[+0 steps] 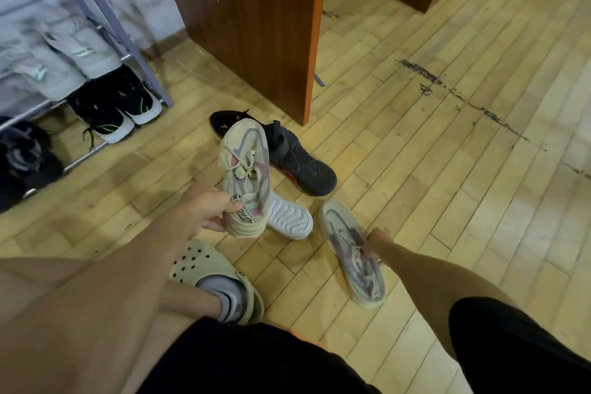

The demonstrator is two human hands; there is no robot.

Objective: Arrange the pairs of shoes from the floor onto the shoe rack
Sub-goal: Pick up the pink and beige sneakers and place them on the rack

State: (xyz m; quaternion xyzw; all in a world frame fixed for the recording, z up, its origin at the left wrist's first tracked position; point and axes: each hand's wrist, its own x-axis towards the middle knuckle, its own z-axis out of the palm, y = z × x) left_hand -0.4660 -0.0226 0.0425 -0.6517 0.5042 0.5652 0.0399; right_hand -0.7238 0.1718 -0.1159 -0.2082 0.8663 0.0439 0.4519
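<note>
My left hand point(204, 211) grips a beige and grey sneaker point(246, 176) by its heel, lifted above the floor with the toe pointing away. My right hand point(375, 245) is closed on the laces of the matching sneaker point(351, 253), which lies low at the floor to the right. A dark grey sneaker point(300, 160) lies on its side behind them, with a black shoe point(224, 121) partly hidden by the lifted one. A white sole point(289, 217) shows under the lifted sneaker. The metal shoe rack point(105, 13) stands at the far left.
The rack holds white sneakers point(73, 54), black and white sneakers point(115, 105) and dark shoes point(22, 157). A brown wooden cabinet panel point(256, 19) stands behind the shoes. My foot in a beige clog point(211, 269) rests on the wooden floor.
</note>
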